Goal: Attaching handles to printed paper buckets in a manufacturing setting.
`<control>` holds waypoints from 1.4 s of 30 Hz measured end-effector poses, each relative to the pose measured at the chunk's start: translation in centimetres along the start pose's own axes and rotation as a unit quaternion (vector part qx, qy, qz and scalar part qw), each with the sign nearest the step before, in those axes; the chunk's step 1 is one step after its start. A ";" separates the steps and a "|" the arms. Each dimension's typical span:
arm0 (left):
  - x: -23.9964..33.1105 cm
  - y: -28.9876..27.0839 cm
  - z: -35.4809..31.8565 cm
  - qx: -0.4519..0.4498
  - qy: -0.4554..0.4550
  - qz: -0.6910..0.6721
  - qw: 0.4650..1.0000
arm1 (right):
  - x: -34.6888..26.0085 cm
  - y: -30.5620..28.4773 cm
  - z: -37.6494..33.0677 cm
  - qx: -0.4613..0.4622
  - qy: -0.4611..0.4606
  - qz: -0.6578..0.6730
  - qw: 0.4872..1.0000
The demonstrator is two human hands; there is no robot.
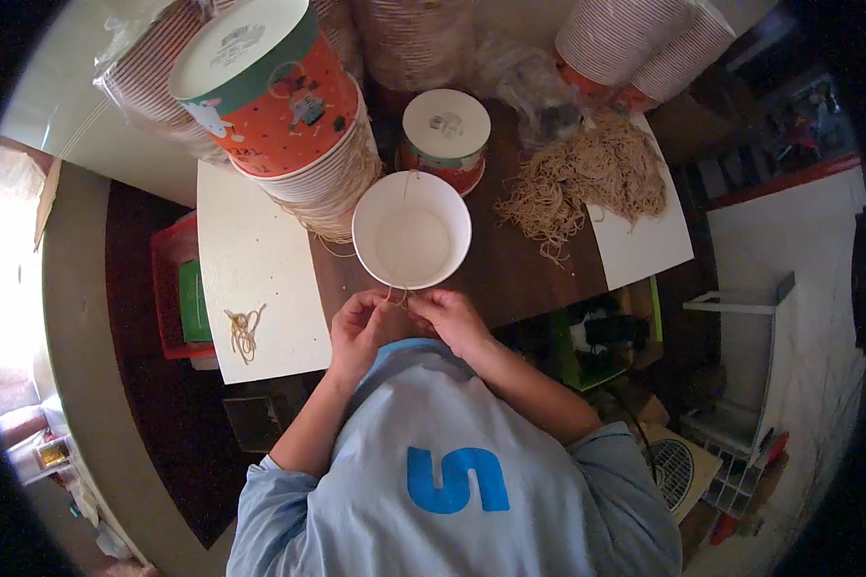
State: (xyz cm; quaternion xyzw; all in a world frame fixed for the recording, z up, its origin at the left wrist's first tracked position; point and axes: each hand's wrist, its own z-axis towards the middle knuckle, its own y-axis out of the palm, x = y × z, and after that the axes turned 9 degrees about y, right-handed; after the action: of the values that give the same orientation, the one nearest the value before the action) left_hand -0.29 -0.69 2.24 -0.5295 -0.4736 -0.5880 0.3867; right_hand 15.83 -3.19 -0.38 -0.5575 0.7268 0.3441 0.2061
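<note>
Here, hands (409, 322) pinch thin string (401, 294).

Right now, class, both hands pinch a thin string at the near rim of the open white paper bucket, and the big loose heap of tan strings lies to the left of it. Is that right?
Not quite. The head view shows the big loose heap of tan strings lying to the right of the open white paper bucket, not the left. The rest holds: the left hand and right hand pinch a thin string at its near rim.
</note>
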 end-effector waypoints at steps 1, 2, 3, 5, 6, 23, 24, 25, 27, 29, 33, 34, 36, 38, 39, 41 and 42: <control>-0.3 -0.1 -0.1 0.001 0.000 0.000 1.000 | -0.1 0.0 -0.1 -0.001 0.000 -0.001 1.000; -0.6 -0.1 -0.2 0.002 -0.015 -0.010 1.000 | -0.2 0.1 -0.2 -0.003 0.021 0.019 1.000; -0.7 -0.1 -0.2 0.003 -0.031 -0.020 0.999 | -0.5 0.1 -0.4 -0.006 0.043 0.039 0.998; -0.5 0.0 -0.2 0.005 -0.037 -0.023 0.999 | -1.4 0.4 -1.4 -0.024 0.065 0.072 0.995; -0.4 0.0 -0.2 0.005 -0.043 -0.026 0.999 | -1.8 0.5 -1.8 -0.041 0.085 0.106 0.990; 0.3 0.6 0.6 -0.059 -0.156 0.012 0.986 | -1.9 0.6 -2.0 0.044 -0.140 -0.234 0.961; 0.6 0.5 0.7 -0.051 -0.157 0.043 0.985 | -1.9 0.6 -2.0 0.040 -0.136 -0.231 0.962; 0.6 0.3 0.8 -0.051 -0.157 0.043 0.985 | -1.7 0.6 -1.9 0.040 -0.137 -0.232 0.962; 0.5 0.0 1.0 -0.055 -0.172 0.090 0.979 | -1.2 0.5 -1.6 0.092 -0.171 -0.207 0.959; 1.1 -0.6 1.5 -0.074 -0.179 0.124 0.973 | -1.6 0.4 -1.9 0.108 -0.157 -0.219 0.957; 1.4 -1.7 2.3 -0.096 -0.188 0.128 0.969 | -1.4 0.0 -1.6 0.114 -0.143 -0.207 0.961; 1.0 -1.9 2.2 -0.096 -0.187 0.128 0.969 | -1.5 0.1 -1.6 0.113 -0.143 -0.207 0.961; 0.3 -1.8 2.1 -0.058 -0.209 0.032 0.976 | -1.8 0.2 -1.7 0.103 -0.130 -0.229 0.959; 1.2 -1.2 2.1 -0.081 -0.216 0.033 0.972 | -2.2 0.4 -2.1 0.099 -0.134 -0.235 0.958; 1.8 -0.7 2.0 -0.101 -0.222 0.035 0.969 | -2.3 0.5 -2.2 0.093 -0.139 -0.243 0.955; 0.7 -0.6 1.8 -0.109 -0.227 0.021 0.967 | -1.7 0.5 -1.9 0.081 -0.150 -0.236 0.957; 0.5 -0.5 1.8 -0.120 -0.233 0.008 0.965 | -1.6 0.4 -1.8 0.071 -0.161 -0.227 0.958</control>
State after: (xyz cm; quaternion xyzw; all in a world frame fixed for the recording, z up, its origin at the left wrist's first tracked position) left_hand -0.35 1.19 2.68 -0.6980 -0.4726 -0.4979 0.2037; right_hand 16.05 -3.40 2.03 -0.6289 0.5609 0.3206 0.4325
